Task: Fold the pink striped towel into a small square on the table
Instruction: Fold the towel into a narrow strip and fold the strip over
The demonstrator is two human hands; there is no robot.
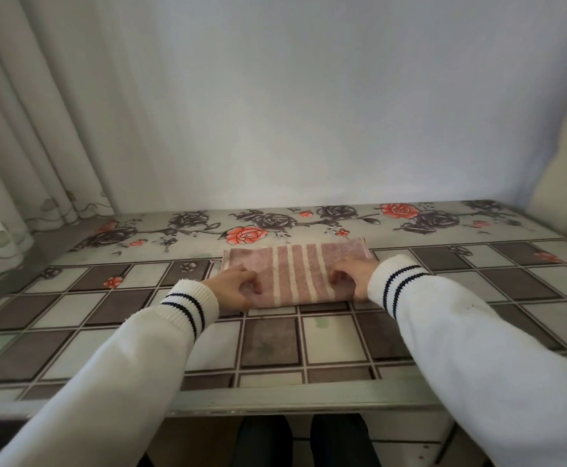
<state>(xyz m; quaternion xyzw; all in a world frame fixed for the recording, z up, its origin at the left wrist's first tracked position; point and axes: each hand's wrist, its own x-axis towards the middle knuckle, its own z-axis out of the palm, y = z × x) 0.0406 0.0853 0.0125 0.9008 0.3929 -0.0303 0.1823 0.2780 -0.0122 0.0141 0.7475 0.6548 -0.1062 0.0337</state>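
Pink striped towel folded to a rectangle, flat on the table, mid-depth, near the rose-patterned border.

Bare checked surface open to left, right and near side of the towel; far edge close to the wall, curtain at far left. Left hand at near-left corner, fingers curled, pinching the cloth. Right hand on the near-right portion, fingers curled on the fabric; grip unclear.

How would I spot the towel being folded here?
Look at the table covered in a tile and rose pattern. Toward its far side, between the left hand and right hand, lies the pink towel: the only cloth, with pale stripes.
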